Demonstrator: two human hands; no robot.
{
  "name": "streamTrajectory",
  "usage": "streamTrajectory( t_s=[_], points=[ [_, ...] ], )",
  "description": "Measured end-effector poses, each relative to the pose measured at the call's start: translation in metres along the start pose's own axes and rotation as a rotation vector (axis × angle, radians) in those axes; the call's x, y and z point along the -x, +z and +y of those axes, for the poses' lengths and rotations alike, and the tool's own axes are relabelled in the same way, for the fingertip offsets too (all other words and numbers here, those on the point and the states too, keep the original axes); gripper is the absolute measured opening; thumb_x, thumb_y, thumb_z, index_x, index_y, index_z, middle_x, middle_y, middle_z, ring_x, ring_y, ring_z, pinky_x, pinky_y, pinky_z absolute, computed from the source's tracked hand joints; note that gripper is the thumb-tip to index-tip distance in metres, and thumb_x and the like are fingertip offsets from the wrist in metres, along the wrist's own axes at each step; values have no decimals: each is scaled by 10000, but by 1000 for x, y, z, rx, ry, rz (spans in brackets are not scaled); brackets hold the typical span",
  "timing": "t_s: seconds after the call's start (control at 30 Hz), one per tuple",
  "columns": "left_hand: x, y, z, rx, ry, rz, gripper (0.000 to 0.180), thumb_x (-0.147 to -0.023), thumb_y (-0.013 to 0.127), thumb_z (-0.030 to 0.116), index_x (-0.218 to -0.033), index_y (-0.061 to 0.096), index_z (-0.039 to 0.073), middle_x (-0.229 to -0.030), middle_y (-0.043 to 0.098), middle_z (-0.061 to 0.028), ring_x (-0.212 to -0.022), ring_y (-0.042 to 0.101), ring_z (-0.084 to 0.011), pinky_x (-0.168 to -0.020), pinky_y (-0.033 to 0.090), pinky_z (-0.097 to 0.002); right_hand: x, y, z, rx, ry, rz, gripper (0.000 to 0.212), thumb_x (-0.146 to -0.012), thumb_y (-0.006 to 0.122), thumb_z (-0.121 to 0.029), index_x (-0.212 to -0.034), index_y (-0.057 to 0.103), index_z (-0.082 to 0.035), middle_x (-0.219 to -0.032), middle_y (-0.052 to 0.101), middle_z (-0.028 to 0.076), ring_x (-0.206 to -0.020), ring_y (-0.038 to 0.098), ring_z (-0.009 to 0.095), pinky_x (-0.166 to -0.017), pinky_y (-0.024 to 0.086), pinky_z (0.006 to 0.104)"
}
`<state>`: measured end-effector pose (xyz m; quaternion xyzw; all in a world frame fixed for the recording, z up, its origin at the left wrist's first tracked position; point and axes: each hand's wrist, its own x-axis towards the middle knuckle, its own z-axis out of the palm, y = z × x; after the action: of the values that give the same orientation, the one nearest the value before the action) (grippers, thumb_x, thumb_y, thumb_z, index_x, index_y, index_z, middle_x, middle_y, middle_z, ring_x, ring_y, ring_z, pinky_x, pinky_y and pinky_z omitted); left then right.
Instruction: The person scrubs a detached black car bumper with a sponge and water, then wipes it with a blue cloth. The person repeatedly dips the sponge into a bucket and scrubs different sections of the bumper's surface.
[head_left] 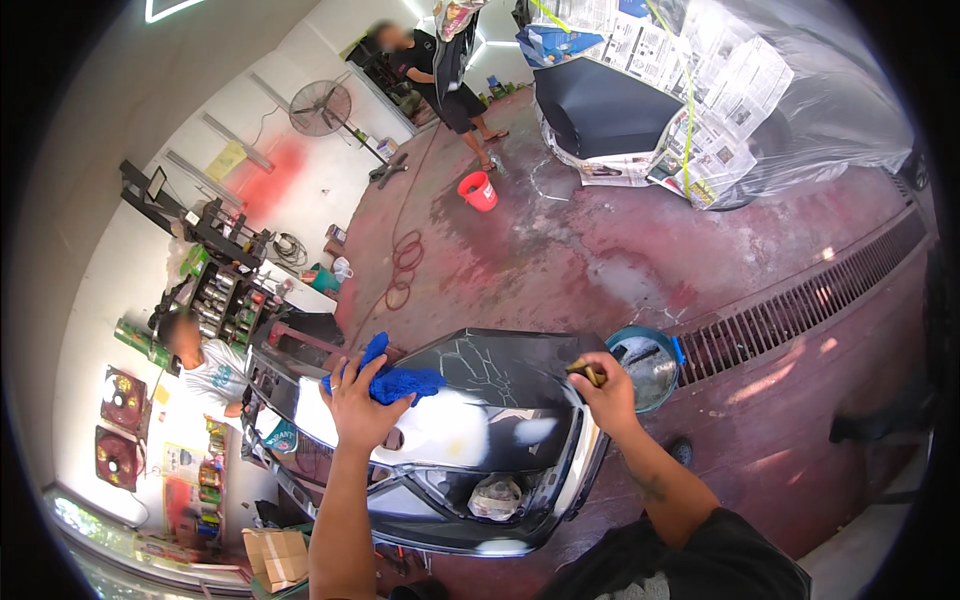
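A black car body panel (500,440) with white primer patches lies in front of me, thin pale wet streaks running over its far dark part. My left hand (362,408) presses a bunched blue cloth (405,384) against the white area, fingers spread over it and thumb along its near side. At the panel's right end, my right hand (608,393) pinches a small dark and yellowish piece (587,373), perhaps folded sandpaper or a sanding pad. A crumpled plastic bag (495,496) sits in an opening of the panel.
Right behind the panel stands a teal basin (650,370) of cloudy water. A floor drain grate (800,312), red bucket (478,191) and coiled hose (405,270) lie beyond. One person (208,365) stands at left, another (440,85) at the back, near a masked car (690,100).
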<state>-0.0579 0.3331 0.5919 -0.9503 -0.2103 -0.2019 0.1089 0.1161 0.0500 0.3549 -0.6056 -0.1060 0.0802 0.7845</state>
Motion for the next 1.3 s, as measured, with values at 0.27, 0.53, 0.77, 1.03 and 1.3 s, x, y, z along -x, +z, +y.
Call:
streamTrajectory(
  t_s=[0.27, 0.53, 0.77, 1.03, 1.3],
  points=[
    [-11, 67, 144, -26, 340, -330, 588, -876, 792, 482, -1389, 732, 201, -1531, 607, -117, -1558, 381, -408, -1216, 219, -792, 179, -289, 77, 837, 340, 230, 264, -833, 862, -157, -1041, 763, -28, -908, 760, 144, -839, 742, 279, -800, 577, 419],
    [4, 193, 294, -260, 591, -871, 506, -950, 724, 379, -1390, 733, 131, -1479, 665, -117, -1521, 452, -362, -1227, 260, -747, 384, -429, 73, 1008, 717, 630, 277, -850, 826, -187, -1060, 742, -27, -965, 767, 179, -910, 749, 354, -846, 570, 466],
    [101, 282, 344, -475, 907, -1038, 346, -982, 657, 216, -1279, 795, 105, -1409, 724, -147, -1420, 574, -355, -1215, 300, -704, 550, -413, 104, 1028, 1137, 642, 251, -813, 823, -159, -1016, 744, -33, -924, 767, 175, -897, 755, 338, -842, 578, 466],
    [169, 267, 334, -357, 1017, -1004, 326, -1001, 641, 230, -1265, 805, 132, -1448, 678, -125, -1458, 524, -330, -1258, 256, -658, 499, -415, 108, 1007, 1088, 604, 279, -830, 821, -165, -1071, 748, -44, -997, 776, 190, -976, 759, 381, -909, 574, 473],
    [244, 244, 300, -45, 799, -740, 291, -1016, 588, 232, -1122, 845, 147, -1336, 726, -121, -1418, 551, -309, -1219, 335, -528, 321, -424, 53, 1031, 657, 439, 275, -856, 826, -164, -1085, 747, -36, -998, 770, 202, -957, 754, 387, -879, 573, 478]
  ],
)
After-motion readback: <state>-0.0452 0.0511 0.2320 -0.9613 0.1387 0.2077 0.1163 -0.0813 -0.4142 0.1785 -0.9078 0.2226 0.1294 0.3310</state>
